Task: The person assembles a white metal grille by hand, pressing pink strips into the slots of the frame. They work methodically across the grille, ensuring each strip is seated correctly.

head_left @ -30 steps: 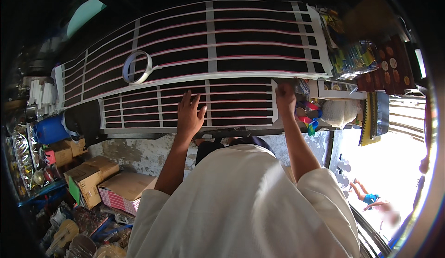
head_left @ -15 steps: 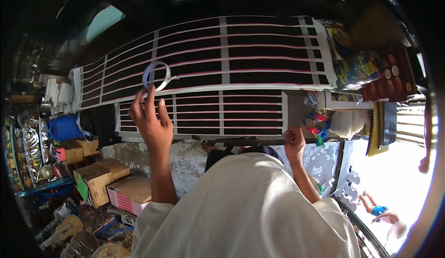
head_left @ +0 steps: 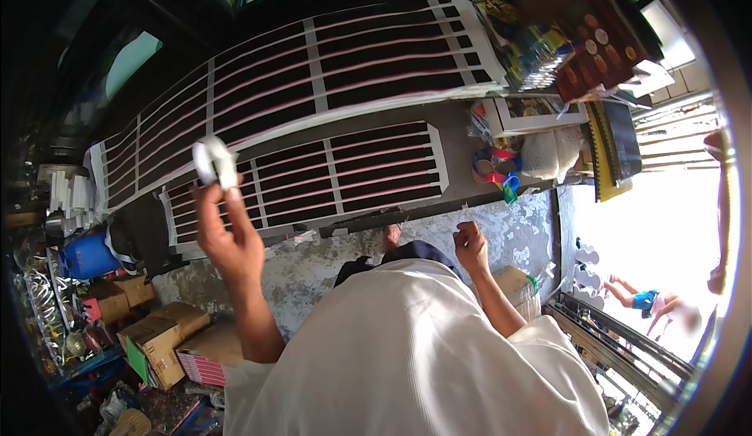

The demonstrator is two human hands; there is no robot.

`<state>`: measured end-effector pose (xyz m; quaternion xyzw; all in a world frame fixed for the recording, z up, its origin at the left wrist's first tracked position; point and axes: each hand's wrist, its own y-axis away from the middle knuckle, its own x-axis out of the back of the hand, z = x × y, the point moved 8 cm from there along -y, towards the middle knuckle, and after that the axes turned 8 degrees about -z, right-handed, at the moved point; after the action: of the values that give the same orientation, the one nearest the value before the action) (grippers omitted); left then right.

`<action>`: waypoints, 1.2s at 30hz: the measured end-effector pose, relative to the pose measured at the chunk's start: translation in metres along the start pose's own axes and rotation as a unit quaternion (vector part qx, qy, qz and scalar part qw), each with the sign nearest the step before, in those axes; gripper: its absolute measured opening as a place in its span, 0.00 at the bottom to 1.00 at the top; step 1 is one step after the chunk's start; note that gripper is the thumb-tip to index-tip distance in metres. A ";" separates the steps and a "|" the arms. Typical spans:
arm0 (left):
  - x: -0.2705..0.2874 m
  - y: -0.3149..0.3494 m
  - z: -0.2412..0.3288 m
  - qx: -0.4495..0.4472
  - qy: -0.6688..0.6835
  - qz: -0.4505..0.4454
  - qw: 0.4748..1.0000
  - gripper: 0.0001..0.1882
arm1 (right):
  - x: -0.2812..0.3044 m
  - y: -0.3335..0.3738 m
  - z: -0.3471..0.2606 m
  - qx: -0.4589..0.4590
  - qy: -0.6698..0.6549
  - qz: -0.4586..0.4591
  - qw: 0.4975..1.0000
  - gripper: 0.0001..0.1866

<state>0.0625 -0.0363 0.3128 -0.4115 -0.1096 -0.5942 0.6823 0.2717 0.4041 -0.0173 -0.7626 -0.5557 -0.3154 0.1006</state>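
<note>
Pinched at its rim in my left hand [head_left: 233, 240] is a roll of white tape [head_left: 217, 160], blurred by motion and raised over the left part of the table. Below and beyond it lie two long black sheets crossed by white-and-red strips and pale bands. The larger sheet [head_left: 262, 79] is at the back, the smaller sheet [head_left: 384, 154] nearer me. My right hand [head_left: 471, 249] is closed, off the table's front edge, apart from both sheets. Its curled fingers hide whatever they may hold.
Colourful ribbons [head_left: 497, 171], a white box [head_left: 533, 115] and a bubble-wrapped bundle [head_left: 552, 154] crowd the table's right end. Cardboard boxes [head_left: 160, 342] and a blue container [head_left: 90, 256] stand at left. A person [head_left: 662, 304] is outside at lower right.
My left hand has lifted the tape roll off the larger sheet and drawn it toward me. My right hand has left the smaller sheet's near right corner. The view has turned.
</note>
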 end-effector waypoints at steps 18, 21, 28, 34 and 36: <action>-0.041 0.265 0.028 0.228 0.362 -0.253 0.868 0.11 | -0.038 0.103 -0.285 0.200 -0.140 -0.328 0.912 0.24; -0.049 0.265 0.035 0.263 0.344 -0.270 0.860 0.10 | -0.032 0.089 -0.295 0.217 -0.126 -0.319 0.914 0.20; -0.115 0.231 0.055 0.211 0.294 -0.254 0.897 0.14 | -0.005 0.021 -0.274 0.249 -0.123 -0.323 0.905 0.11; -0.174 0.199 0.095 0.169 0.187 -0.272 0.929 0.16 | 0.045 -0.061 -0.232 0.225 -0.094 -0.277 0.929 0.07; -0.193 0.194 0.102 0.195 0.178 -0.280 0.923 0.16 | 0.049 -0.083 -0.216 0.198 -0.068 -0.286 0.935 0.06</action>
<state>0.2199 0.1645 0.1706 -0.1101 -0.2107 -0.7917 0.5627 0.1253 0.3632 0.1643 -0.5560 -0.8069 -0.1615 0.1169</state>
